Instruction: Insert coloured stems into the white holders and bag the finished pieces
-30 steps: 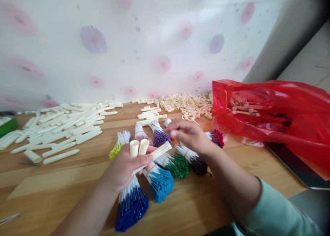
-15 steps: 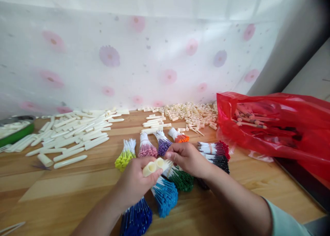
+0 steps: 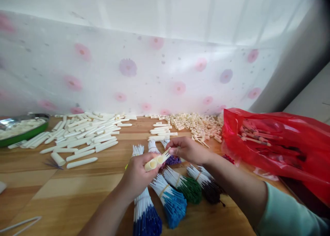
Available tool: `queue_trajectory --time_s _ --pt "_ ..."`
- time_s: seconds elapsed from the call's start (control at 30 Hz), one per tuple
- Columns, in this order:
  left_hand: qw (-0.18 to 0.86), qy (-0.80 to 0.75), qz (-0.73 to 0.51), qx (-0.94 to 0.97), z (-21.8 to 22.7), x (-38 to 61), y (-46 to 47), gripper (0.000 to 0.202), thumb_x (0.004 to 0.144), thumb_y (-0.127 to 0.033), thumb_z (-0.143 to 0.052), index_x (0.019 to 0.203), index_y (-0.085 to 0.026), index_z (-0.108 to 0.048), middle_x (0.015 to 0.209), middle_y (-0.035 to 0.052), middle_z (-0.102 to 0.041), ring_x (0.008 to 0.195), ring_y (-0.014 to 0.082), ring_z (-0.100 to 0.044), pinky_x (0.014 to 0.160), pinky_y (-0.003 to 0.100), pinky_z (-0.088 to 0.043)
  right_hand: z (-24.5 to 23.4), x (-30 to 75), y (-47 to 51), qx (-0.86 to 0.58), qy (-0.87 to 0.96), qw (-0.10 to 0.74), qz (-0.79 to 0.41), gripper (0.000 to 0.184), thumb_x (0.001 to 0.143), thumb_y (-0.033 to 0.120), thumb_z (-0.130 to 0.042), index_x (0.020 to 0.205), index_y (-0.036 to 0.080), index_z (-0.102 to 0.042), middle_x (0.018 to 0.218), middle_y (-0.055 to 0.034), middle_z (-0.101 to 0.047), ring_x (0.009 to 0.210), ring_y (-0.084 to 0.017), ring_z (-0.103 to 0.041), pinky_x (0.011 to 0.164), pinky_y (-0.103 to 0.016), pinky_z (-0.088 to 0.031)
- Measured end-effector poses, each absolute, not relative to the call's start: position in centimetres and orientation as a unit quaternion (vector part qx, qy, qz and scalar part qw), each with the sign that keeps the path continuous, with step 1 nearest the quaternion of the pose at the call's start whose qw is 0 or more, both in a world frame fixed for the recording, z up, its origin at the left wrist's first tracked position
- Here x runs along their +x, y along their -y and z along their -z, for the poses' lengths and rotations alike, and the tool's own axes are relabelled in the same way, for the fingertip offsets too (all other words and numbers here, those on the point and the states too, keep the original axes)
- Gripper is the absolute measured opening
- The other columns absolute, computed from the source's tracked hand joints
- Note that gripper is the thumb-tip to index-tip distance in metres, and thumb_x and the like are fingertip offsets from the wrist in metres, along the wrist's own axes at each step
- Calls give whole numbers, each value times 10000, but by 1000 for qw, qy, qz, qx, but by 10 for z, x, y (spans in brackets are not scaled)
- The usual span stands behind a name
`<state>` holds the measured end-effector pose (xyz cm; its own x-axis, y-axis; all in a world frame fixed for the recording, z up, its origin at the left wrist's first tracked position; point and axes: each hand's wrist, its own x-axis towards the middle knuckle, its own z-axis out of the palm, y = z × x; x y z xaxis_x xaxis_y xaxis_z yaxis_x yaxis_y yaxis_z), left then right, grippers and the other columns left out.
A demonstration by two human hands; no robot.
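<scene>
Over the bundles, my left hand [image 3: 140, 174] grips two cream plastic pen barrels [image 3: 152, 164], their round hollow ends facing me. My right hand [image 3: 189, 150] pinches the far tip of a slotted cream plastic piece [image 3: 166, 156] that meets the barrels; whether it is inside one I cannot tell. Below my hands lie rubber-banded bundles of thin white pen refills with coloured ends: dark blue [image 3: 146, 212], light blue [image 3: 171, 205], green [image 3: 185, 184] and a dark one [image 3: 208, 186]. Purple refills [image 3: 172, 159] are partly hidden behind my right hand.
Many white pen barrels [image 3: 87, 131] lie heaped at the left, beside a green-sided tray [image 3: 25, 136] of pale parts. Small slotted cream pieces [image 3: 198, 124] are piled at the back. A red plastic bag [image 3: 278, 153] with pale pieces inside stands at the right.
My view has shifted, so the table appears lower and further right. The slotted piece between my hands shows more clearly now. Both hands keep their grip.
</scene>
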<state>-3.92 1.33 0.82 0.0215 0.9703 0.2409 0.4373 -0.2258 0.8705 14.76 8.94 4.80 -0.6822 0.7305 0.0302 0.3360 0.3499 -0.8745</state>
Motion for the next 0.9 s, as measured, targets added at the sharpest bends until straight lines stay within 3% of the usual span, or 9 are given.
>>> queue_trajectory --time_s 0.1,0.2,0.33,0.47,0.6,0.73,0.83,0.9 --pt "254 -595 -498 577 -7 -51 -20 266 700 -367 -647 855 -168 -732 711 15 -705 626 161 -604 577 219 -448 -51 140 -117 -380 790 213 -431 139 837 245 -574 872 143 -661 671 12 -594 568 -83 -495 539 -202 -396" --pt "201 -657 -584 432 -3 -68 -31 404 680 -470 -660 916 -144 -706 672 20 -676 587 160 -579 514 220 -416 -42 131 -161 -473 765 238 -367 209 917 268 -483 1041 157 -610 810 -16 -635 621 -95 -552 589 -232 -459" --pt "229 -640 -604 417 5 -79 -41 508 735 -573 -563 921 -113 -671 589 2 -607 481 122 -503 457 211 -382 -20 115 -207 -567 734 212 -308 260 912 320 -534 1105 149 -570 1079 -67 -610 891 -174 -618 763 -365 -531" --pt "272 -613 -592 446 10 -73 -41 531 732 -604 -551 922 -122 -665 590 -12 -586 460 106 -471 450 208 -380 -13 110 -219 -594 725 205 -282 286 908 305 -543 1155 162 -553 1169 -81 -579 983 -202 -599 828 -407 -516" --pt "328 -582 -553 498 10 -62 -36 482 704 -537 -632 949 -126 -688 648 10 -632 563 148 -551 537 236 -442 -28 124 -201 -592 713 251 -279 259 918 330 -522 1104 158 -573 1099 -69 -605 909 -176 -612 780 -368 -527" --pt "336 -556 -482 587 6 -46 -25 411 734 -464 -636 994 -150 -693 846 54 -713 798 217 -636 727 280 -477 -36 138 -140 -523 733 299 -316 364 984 350 -303 949 144 -601 761 -17 -599 566 -102 -554 523 -245 -475" --pt "293 -554 -404 666 3 -35 -17 341 798 -463 -566 957 -196 -706 837 25 -727 755 198 -645 697 254 -463 -30 140 -87 -452 760 328 -332 210 933 328 -434 932 192 -594 728 12 -571 594 -103 -541 541 -222 -455" --pt "271 -556 -365 696 3 -29 -14 325 808 -469 -555 946 -221 -713 785 4 -729 702 186 -644 654 239 -452 -22 140 -63 -365 789 400 -291 133 897 302 -503 890 195 -581 783 -7 -573 703 -128 -552 626 -245 -464"
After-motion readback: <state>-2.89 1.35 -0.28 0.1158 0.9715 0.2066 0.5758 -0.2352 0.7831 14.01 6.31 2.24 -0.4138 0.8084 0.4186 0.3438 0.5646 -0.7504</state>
